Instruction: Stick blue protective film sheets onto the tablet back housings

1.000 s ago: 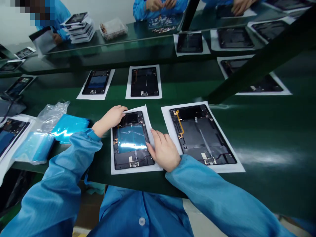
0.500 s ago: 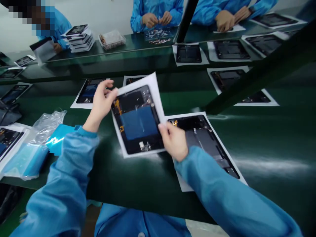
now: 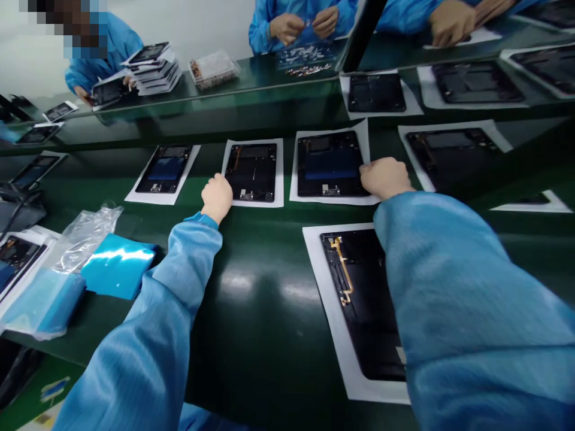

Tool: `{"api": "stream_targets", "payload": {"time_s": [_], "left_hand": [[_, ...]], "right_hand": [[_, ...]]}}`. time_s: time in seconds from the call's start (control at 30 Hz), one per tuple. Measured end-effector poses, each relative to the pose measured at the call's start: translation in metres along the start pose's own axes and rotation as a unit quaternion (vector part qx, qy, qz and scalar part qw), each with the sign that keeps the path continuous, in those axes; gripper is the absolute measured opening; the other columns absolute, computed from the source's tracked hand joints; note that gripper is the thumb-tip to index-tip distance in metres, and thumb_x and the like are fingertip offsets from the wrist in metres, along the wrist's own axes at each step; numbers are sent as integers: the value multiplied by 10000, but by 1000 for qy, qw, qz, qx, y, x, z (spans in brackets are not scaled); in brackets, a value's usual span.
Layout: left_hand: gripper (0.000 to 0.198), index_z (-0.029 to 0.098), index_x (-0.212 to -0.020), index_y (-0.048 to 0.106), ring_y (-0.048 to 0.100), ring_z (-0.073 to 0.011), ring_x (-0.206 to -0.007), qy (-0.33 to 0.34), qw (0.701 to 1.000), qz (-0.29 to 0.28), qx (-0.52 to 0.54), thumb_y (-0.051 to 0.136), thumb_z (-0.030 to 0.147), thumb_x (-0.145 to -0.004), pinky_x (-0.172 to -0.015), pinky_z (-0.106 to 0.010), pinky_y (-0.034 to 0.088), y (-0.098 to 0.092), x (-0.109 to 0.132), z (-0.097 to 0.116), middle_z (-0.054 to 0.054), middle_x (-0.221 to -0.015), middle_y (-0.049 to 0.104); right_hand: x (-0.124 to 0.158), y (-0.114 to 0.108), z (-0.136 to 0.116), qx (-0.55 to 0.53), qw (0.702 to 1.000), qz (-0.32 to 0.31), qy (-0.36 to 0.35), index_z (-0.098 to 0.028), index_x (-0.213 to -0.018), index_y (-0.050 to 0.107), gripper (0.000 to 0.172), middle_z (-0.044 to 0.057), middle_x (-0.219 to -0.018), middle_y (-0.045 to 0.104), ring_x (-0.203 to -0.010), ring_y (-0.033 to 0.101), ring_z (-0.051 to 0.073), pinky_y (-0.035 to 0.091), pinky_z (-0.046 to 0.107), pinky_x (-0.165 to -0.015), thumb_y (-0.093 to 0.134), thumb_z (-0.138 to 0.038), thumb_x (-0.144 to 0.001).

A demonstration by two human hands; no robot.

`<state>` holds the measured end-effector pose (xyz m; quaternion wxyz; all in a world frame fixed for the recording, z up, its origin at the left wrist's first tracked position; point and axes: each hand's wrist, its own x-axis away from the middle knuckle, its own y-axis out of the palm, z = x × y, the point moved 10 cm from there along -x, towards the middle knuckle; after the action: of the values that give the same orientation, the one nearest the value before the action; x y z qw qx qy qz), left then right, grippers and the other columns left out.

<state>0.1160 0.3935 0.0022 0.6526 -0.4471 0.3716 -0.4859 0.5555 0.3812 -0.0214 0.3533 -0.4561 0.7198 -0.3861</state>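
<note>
Nearest you, toward the front edge of the counter (image 3: 260, 359) on the right, a yellow-ribboned tablet (image 3: 363, 311) lies on white paper (image 3: 348, 359), partly under your right sleeve (image 3: 453, 281). Toward that edge's left end lie blue film sheets (image 3: 117, 266) and a clear bag (image 3: 87, 236). Farther in, your left hand (image 3: 217, 197) is curled at the left side of an unfilmed tablet (image 3: 251, 170); I cannot tell whether it grips. Your right hand (image 3: 387, 178) pinches the right edge of the blue-filmed tablet (image 3: 330, 164), lying just right of the unfilmed one. Beyond, a raised shelf (image 3: 251, 84) carries stacked tablets (image 3: 155, 69).
</note>
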Motion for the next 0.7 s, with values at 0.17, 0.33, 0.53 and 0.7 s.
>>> {"api": "stream_targets", "payload": {"time_s": [0.17,0.33,0.53,0.7], "left_hand": [[264,121,-1298,562,768,-336,-1138,11,997,15,72,416,200,-1092,-1004,-444,596,-43,1,-9,-217,-1200,741],[146,221,-1106,516,674,-196,-556,2,990,9,141,400,309,-1116,-607,-316,545,-76,95,-81,-13,-771,650],[168,275,-915,470,678,-222,-615,5,992,-19,128,475,340,-1070,-602,-326,506,-77,267,-158,2,-708,617],[239,245,-941,588,714,-370,-1105,33,998,-15,46,695,457,-972,-965,-488,556,-106,256,-178,-152,-1099,718]], "right_hand": [[35,-12,-27,46,999,17,3,-93,-1338,704,499,344,-1409,621,-1135,683,454,498,643,-950,679,-373,-925],[125,-19,-122,-90,979,30,-182,-187,-1150,766,324,172,-1111,763,-966,713,327,550,527,-982,607,-344,-915],[241,-3,-191,-193,946,-78,-248,-212,-1102,786,298,91,-973,777,-726,654,222,562,402,-781,618,-380,-922],[295,14,-212,-204,926,-166,-272,-210,-1072,797,276,92,-947,760,-727,655,216,541,380,-733,623,-365,-924]]}}
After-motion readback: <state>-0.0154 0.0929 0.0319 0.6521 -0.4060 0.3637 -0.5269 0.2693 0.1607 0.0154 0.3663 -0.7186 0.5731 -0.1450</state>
